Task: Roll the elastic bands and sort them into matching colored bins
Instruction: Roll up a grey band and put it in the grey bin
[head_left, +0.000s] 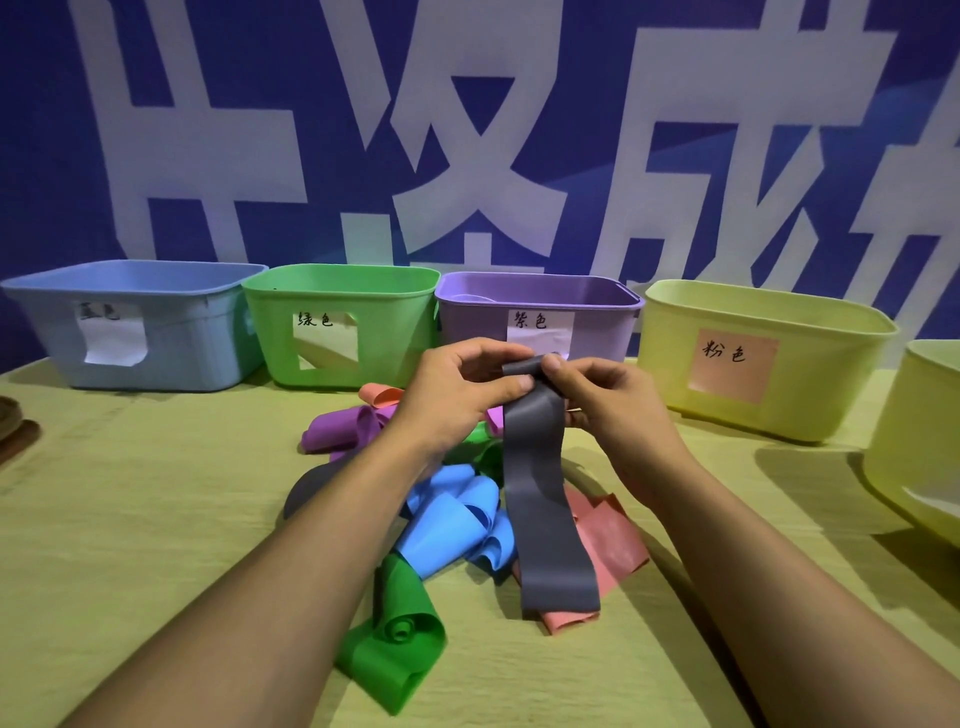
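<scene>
Grey rubber hangs below the fingertips: the grey band (545, 499) trails over the pile of loose bands (457, 514) on the table (156, 545). Its top edge is pinched closed between the left hand (457, 389) and the right hand (602, 395). The roll should be started tight, edges kept level. Beyond the fingers, the purple bin (571, 291) and its neighbours are lined up; no grey bin is seen.
</scene>
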